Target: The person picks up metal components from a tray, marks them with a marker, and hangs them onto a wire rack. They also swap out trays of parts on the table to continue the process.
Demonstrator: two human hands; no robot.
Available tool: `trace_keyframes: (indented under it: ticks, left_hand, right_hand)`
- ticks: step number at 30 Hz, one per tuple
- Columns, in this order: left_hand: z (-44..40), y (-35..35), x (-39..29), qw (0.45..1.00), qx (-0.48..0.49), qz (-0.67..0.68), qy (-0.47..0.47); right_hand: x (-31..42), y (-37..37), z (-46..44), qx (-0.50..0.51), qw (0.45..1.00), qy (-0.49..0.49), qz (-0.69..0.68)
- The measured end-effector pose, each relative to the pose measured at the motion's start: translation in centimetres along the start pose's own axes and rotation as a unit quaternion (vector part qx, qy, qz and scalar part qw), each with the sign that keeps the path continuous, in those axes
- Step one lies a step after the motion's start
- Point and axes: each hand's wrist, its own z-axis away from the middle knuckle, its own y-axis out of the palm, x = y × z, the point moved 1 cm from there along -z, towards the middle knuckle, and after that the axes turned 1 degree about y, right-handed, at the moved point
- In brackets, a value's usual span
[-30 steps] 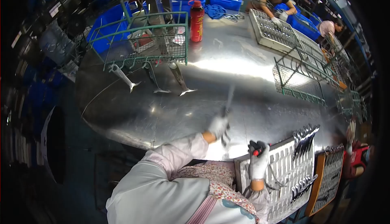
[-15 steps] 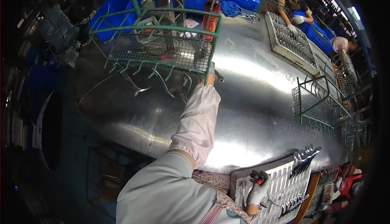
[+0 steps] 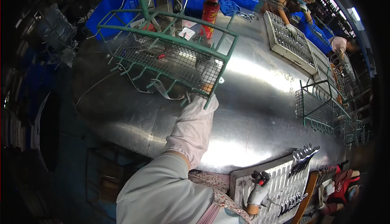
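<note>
Left arm stretches forward, left hand [image 3: 208, 72] behind the green rack [image 3: 174, 43], grip impossible to tell; right hand [image 3: 258, 193], well below-right of the rack, grip curled round a red-and-black tool [image 3: 261, 181]; red bottle [image 3: 210, 14] beyond the rack.

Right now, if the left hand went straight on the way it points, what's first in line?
Probably the red bottle, standing beyond the left hand. The hand shows only through the mesh of the green rack, so depth is unclear; it could catch the rack first.
</note>
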Motion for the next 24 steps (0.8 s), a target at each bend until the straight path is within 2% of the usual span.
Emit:
trace_keyframes:
  ticks: [3, 16, 21, 24]
  left_hand:
    - [0.3, -0.4, 0.2, 1.000, 0.009, -0.009, 0.007]
    - [2.5, -0.1, 0.9, 0.995, 0.041, -0.078, 0.052]
    - [3.8, 0.1, 1.5, 0.980, 0.010, -0.166, 0.108]
    - [4.8, 0.1, 1.8, 0.954, -0.019, -0.253, 0.161]
  right_hand:
    - [-1.2, -1.1, 0.1, -0.014, 0.999, 0.002, -0.045]
    - [-1.1, -3.8, 1.9, -0.042, 0.998, -0.018, -0.049]
    - [-1.7, -5.6, 2.5, -0.073, 0.993, -0.095, -0.006]
    - [-1.2, -6.7, 3.5, -0.095, 0.992, -0.077, -0.004]
